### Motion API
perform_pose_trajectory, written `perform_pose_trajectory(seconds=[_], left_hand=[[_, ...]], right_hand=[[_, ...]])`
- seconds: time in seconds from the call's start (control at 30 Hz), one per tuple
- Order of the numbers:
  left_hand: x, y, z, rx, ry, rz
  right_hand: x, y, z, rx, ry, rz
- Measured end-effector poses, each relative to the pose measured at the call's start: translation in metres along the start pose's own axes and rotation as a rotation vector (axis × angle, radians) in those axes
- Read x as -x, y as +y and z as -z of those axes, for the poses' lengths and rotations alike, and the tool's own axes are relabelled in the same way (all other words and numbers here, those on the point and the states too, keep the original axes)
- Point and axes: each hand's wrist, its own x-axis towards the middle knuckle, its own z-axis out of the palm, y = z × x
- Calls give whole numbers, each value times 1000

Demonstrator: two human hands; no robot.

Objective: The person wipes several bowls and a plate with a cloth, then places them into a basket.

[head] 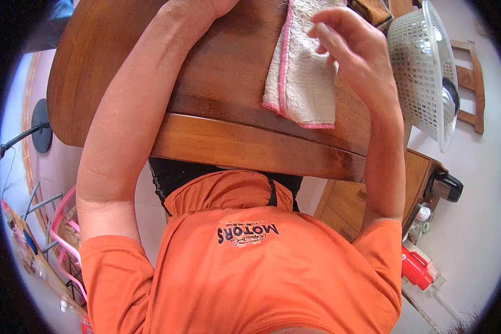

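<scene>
A folded off-white terry towel (pixel 307 87) with pink stitched edging lies on a dark brown wooden table (pixel 225 79). Over the towel's right side is my right hand (pixel 355 48), its fingers loosely bent and apart, with nothing seen in them. My left forearm reaches across the table on the left. Only the wrist and base of my left hand (pixel 221 6) show at the top edge; its fingers are cut off by the frame, so whatever it touches is hidden.
A white perforated plastic basket (pixel 413 67) stands at the table's right edge, beside a brown-and-black cloth (pixel 369 12). Beyond it is a wooden chair (pixel 471 85). Lower right are a wooden cabinet (pixel 417 171) and a red thermos flask (pixel 415 265). A pink-framed rack (pixel 62 238) is at left.
</scene>
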Motion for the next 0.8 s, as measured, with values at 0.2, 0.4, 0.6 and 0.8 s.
perform_pose_trajectory(seconds=[0.2, 0.4, 0.6, 0.8], left_hand=[[0, -1, 5, -62, -35, -6], [4, 4, 0, -81, -12, 18], [2, 3, 3, -38, -50, 22], [3, 1, 1, -40, 11, 3]], right_hand=[[40, -20, 31, 177, -483, 247], [57, -21, 14, 245, -244, 357], [62, -16, -19, 305, 178, 510], [74, -23, -27, 485, -104, 414]])
